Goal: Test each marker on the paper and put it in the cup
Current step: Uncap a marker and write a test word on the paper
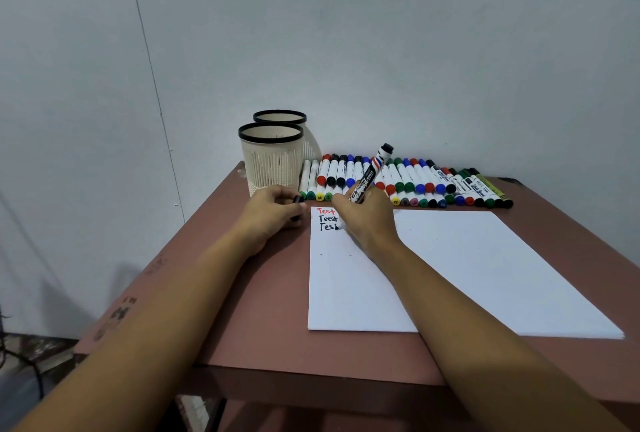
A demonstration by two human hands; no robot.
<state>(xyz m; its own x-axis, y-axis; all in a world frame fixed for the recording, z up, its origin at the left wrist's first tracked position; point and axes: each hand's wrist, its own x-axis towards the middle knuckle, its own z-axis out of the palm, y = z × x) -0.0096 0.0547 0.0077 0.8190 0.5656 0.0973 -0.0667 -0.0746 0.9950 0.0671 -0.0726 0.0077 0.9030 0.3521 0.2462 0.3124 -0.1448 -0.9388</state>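
A person's right hand [367, 211] gripped a marker [373, 171] tilted over the top-left corner of the paper [467, 265], beside handwritten test words, while the left hand [275, 211] pinched a black cap [297, 199] just before two cups [272, 161] on the table [249, 310].

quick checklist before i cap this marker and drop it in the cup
1. Marker firmly held: ok, the right hand grips its lower barrel.
2. Cap ready: ok, the left hand pinches a black cap beside the paper.
3. Third black "Test" line finished: cannot tell, the right hand hides its end.
4. Near cup upright with its mouth open: ok.
5. Room inside that cup: cannot tell, its inside is not in view.
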